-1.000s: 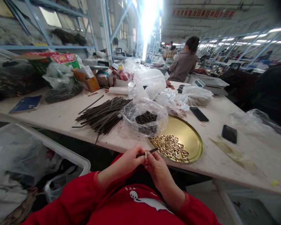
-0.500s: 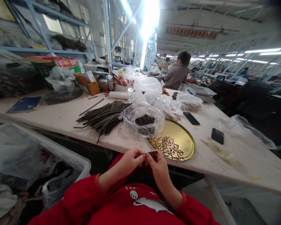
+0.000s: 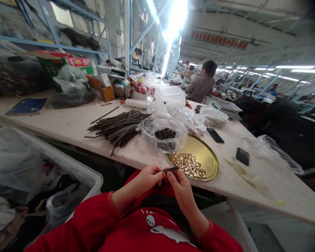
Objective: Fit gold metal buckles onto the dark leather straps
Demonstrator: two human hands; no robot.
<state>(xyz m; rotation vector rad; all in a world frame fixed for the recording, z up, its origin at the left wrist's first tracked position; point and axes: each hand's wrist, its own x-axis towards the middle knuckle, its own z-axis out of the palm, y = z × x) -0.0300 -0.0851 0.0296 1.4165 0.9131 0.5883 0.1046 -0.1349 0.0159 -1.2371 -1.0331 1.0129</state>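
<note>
My left hand (image 3: 151,176) and my right hand (image 3: 179,182) meet in front of my chest, near the table's front edge. Between the fingertips of my right hand is a short dark strip (image 3: 171,169). My left thumb and fingers pinch a small gold buckle (image 3: 164,173) at the strip's left end, partly covered by the fingers. Just beyond, gold buckles (image 3: 189,163) lie heaped on a round gold tray (image 3: 209,151). Beside the tray, an open clear bag (image 3: 182,138) holds small dark pieces (image 3: 165,134). Long dark strips (image 3: 120,126) are piled to its left.
Two phones (image 3: 215,135) (image 3: 242,156) lie right of the tray, near a crumpled plastic bag (image 3: 278,152). A white bin (image 3: 96,180) with plastic and cloth stands at lower left. Boxes, bags and a blue booklet (image 3: 27,106) occupy the table's back left. A person (image 3: 201,84) stands beyond.
Both hands stay together, with fingers shifted slightly around the strip and buckle. The whole view has moved a little; nothing on the table has visibly changed.
</note>
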